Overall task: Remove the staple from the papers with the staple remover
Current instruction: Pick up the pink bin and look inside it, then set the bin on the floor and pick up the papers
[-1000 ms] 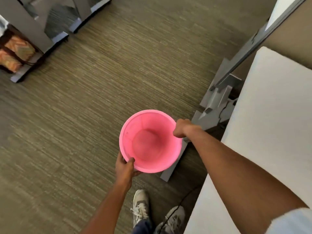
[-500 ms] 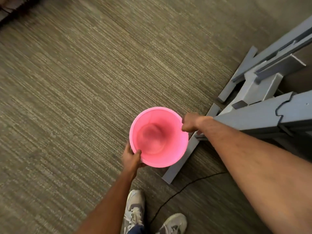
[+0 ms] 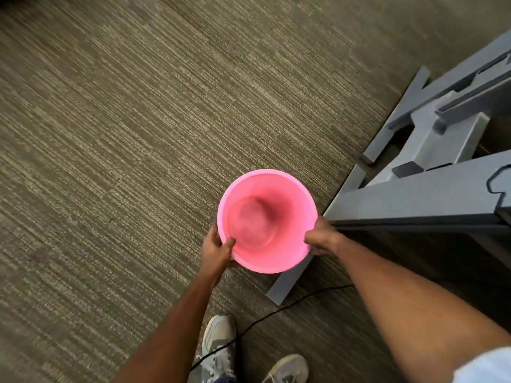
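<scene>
9 o'clock: olive striped carpet floor (image 3: pixel 110 161). 7 o'clock: left hand (image 3: pixel 215 251), grip pinching the rim of the round pink plastic bucket (image 3: pixel 290 194), thumb inside. 4 o'clock of the bucket: right hand (image 3: pixel 322 240), grip curled over the rim. 3 o'clock: grey metal desk frame (image 3: pixel 414 197). Out of view: papers, staple remover.

I hold the bucket (image 3: pixel 276 194) between my 2 hands; my left hand (image 3: pixel 215 251) grips its left rim, my right hand (image 3: pixel 322 240) its right rim; the desk frame (image 3: pixel 414 200) stands just right of it on the carpet (image 3: pixel 110 161); nearer me are my 2 shoes (image 3: pixel 218 341); a cable (image 3: pixel 290 301) crosses the left one.
</scene>
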`<state>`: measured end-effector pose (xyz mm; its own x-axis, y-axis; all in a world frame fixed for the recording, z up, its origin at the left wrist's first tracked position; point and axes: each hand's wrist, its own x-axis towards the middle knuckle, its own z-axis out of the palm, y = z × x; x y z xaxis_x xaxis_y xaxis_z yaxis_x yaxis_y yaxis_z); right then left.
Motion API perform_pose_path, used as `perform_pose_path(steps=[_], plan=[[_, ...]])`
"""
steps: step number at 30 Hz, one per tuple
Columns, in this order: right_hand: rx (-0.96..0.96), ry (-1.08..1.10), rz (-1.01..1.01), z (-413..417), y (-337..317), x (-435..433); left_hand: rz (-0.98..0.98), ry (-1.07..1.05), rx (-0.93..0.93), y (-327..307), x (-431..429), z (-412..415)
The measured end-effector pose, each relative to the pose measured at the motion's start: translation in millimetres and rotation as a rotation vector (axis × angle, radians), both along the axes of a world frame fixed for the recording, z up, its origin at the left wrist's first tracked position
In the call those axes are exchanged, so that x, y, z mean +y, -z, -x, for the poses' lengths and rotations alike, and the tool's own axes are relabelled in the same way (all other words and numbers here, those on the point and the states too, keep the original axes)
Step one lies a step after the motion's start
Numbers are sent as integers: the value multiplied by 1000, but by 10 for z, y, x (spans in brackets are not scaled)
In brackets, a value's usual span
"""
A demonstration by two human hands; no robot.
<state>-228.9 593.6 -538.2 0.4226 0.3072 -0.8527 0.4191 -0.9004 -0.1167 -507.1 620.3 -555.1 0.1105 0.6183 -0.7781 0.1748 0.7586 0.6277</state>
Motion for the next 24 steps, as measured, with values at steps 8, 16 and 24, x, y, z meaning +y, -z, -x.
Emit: perform_pose_path(steps=[8,16,24], plan=[[-121,-209,117,290,-738,410,-25,112,111,-173,88,-5],[-127,-307,-266,201,-2173,1060,-315,80,335,-1407,862,-116],[-240,-260,-815,-208,-4381,285,-721,145,309,-3785,1124,-642]])
